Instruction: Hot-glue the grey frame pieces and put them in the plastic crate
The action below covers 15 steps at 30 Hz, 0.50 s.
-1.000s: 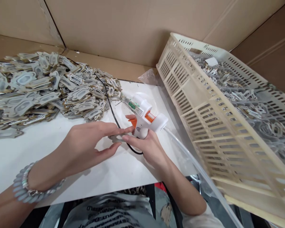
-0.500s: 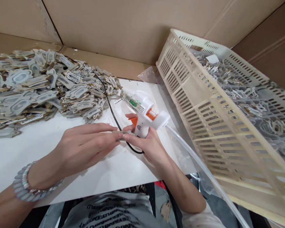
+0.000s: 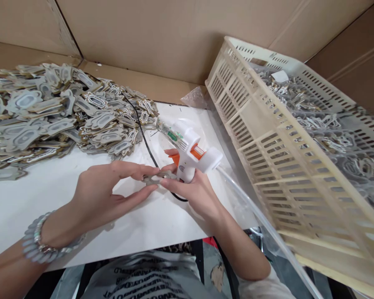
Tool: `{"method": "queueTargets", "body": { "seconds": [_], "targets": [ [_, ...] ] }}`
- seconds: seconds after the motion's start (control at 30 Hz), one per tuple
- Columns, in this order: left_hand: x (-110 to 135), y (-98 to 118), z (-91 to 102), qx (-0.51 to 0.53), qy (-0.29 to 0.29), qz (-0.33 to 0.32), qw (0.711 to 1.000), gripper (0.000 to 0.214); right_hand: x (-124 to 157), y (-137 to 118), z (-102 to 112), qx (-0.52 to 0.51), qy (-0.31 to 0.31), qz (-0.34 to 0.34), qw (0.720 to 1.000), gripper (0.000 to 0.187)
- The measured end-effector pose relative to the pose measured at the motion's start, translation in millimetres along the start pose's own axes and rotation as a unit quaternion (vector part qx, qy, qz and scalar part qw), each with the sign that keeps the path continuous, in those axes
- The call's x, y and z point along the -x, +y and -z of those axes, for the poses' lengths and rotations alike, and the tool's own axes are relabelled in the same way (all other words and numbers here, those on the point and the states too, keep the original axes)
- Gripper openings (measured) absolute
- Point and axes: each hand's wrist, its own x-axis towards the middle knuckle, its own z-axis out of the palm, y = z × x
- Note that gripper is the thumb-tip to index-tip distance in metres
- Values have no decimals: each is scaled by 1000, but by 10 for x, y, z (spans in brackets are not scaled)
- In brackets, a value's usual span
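Observation:
A small grey ornamental frame piece (image 3: 151,179) is held between both hands above the white tabletop. My left hand (image 3: 104,189), with beaded bracelets at its wrist, pinches the piece's left end between thumb and fingers. My right hand (image 3: 195,189) is wrapped round the handle of a white hot glue gun (image 3: 187,160) with an orange trigger; its thumb also presses on the right end of the piece. The gun's nozzle end points up and left, toward the pile, and a long clear glue stick (image 3: 255,207) trails out of its back.
A large heap of similar grey frame pieces (image 3: 43,116) covers the left rear of the white table (image 3: 12,216). On the right stands a slatted cream crate (image 3: 255,128) holding bagged metal-looking pieces. A black cable (image 3: 146,143) runs across the table; cardboard walls (image 3: 149,37) close the back.
My left hand has opened from flat, closed-together fingers over the piece into a thumb-and-finger pinch on its end. More of the piece shows now. The glue gun has barely shifted.

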Motion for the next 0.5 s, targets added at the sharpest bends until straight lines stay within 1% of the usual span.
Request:
{"method": "queueTargets", "body": {
  "seconds": [0.07, 0.13, 0.23, 0.3, 0.37, 0.5],
  "targets": [
    [1, -9, 14, 2, -5, -4, 1000, 13, 17, -28, 1, 35, -6, -4, 999, 21],
    [-15, -21, 27, 10, -18, -29, 999, 7, 20, -31, 4, 40, -5, -5, 999, 21],
    [-57, -39, 33, 33, -16, -104, 994, 13, -3, 1, 10, 12, 6, -1, 1000, 41],
    [-83, -49, 25, 43, -4, -143, 989, 15, -24, 24, 14, 0, 1, -4, 1000, 53],
    [-98, -56, 12, 45, 3, -156, 987, 14, -41, 35, 19, 3, -7, -13, 1000, 56],
    [-103, -60, -2, 46, 13, -156, 987, 11, -54, 32, 26, 15, -8, -14, 1000, 56]
  ]
}}
